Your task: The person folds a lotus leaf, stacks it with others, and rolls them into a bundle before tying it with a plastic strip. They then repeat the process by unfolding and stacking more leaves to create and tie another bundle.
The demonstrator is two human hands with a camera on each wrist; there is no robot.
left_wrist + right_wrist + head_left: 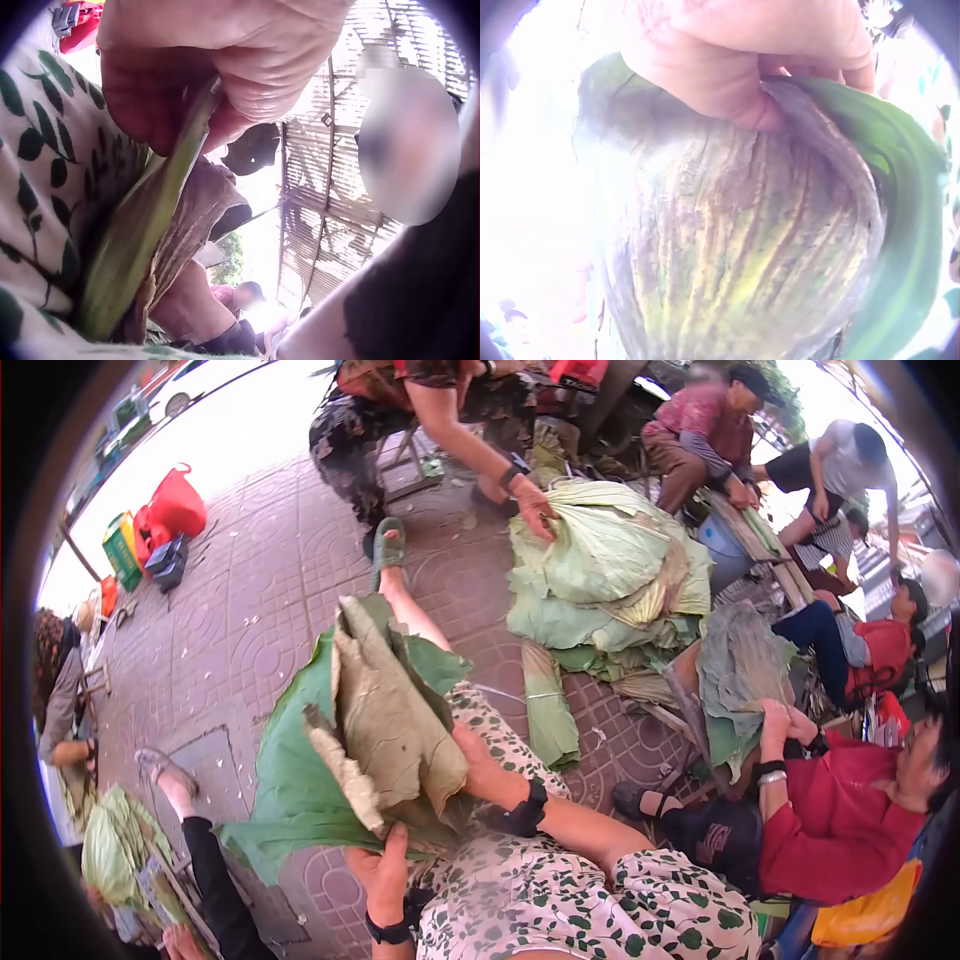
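A person in leaf-print trousers (560, 905) holds a leaf bundle (398, 730) above the lap, both hands on its near and right margins. The left hand (380, 875) pinches the near edge of the bundle, thumb uppermost, with a leaf edge caught between thumb and curled fingers in the left wrist view. The right hand (490, 770) grips the right side of the bundle, its fingers bent about the margin. Glare washes out much of the right wrist view, where the thumb appears to lie over the dry layer with other fingers behind. Most of the bundle extends past the two grips, away from the body: folded brown layers in the middle, a broad green leaf (285, 760) fanning out to the left.

Left of the bundle and well apart, pale green leaves (120, 845) lie near the dark-trousered leg of another person. To the right of the bundle, a person in a red top (830, 830) holds up a grey-green leaf (740, 660) with both hands. Just beyond the bundle, a folded leaf (548, 705) lies on the patterned paving (250, 610). Farther beyond it, to the right, rises a leaf stack (600, 560), where a person in camouflage trousers (350, 450) rests a hand on the top leaves. Past the bundle to the far left sits a red bag (178, 505), with a white car (210, 382) in the distance.
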